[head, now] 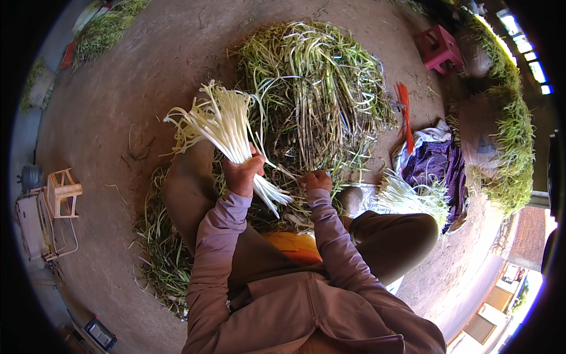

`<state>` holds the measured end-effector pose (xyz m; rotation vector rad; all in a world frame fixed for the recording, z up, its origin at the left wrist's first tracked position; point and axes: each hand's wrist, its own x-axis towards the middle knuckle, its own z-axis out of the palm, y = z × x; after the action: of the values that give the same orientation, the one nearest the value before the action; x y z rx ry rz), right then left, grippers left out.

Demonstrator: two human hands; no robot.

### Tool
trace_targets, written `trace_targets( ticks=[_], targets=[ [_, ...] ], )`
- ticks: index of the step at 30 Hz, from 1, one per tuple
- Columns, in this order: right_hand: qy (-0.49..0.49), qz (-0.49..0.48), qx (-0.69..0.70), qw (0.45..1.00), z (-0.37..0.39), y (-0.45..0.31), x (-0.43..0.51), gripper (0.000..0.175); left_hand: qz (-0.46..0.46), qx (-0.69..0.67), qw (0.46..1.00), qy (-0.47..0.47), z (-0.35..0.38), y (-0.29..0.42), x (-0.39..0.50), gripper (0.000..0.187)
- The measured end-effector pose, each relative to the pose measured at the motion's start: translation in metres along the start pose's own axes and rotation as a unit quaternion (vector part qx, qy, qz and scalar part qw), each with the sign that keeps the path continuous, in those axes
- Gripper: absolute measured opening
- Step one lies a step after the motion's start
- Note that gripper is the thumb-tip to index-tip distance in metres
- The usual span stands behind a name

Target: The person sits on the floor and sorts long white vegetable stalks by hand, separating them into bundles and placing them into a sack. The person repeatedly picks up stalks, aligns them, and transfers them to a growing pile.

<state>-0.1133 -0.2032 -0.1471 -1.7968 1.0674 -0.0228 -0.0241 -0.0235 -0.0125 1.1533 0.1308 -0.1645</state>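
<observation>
My left hand [243, 171] is closed around a thick bunch of pale, blanched leafy stalks [230, 126], which look like yellow chives. Their leafy tops fan out to the upper left, and the cut white ends point down toward the right. Lower on the big heap of green and brown uncleaned stalks [327, 84], my right hand [317, 180] has its fingers curled at the stalk ends. It appears to grip some of them, though the fingertips are hidden. One loose stalk with a brownish base [283, 170] slants between the two hands.
Cleaned white stalks [413, 197] lie on printed paper at right, beside a purple cloth [429, 161] and red ties [404, 115]. A pink plastic stool [440, 48] stands farther back. Green trimmings [166, 248] lie by my left leg. A wooden stool [64, 192] is far left.
</observation>
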Motion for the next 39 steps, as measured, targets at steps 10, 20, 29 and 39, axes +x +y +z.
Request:
trace_targets(
  ticks=[10, 20, 29, 39],
  targets=[
    [-0.166, -0.095, -0.507, 0.840, -0.054, 0.042, 0.018, 0.025, -0.017, -0.025, 1.000, -0.007, -0.006, 0.012, 0.003, 0.026],
    [-0.357, -0.237, 0.054, 0.902, -0.029, -0.108, -0.064, 0.017, -0.057, -0.017, 0.998, -0.038, -0.008, 0.003, 0.000, 0.024],
    [-0.232, -0.151, 0.116, 0.954, -0.031, -0.065, -0.071, 0.012, -0.069, 0.002, 0.997, -0.023, -0.006, 0.005, -0.003, 0.026],
    [-0.235, -0.292, -0.571, 0.730, -0.061, 0.051, -0.007, 0.012, -0.018, -0.039, 0.999, -0.021, -0.019, 0.024, 0.006, 0.026]
  ],
)
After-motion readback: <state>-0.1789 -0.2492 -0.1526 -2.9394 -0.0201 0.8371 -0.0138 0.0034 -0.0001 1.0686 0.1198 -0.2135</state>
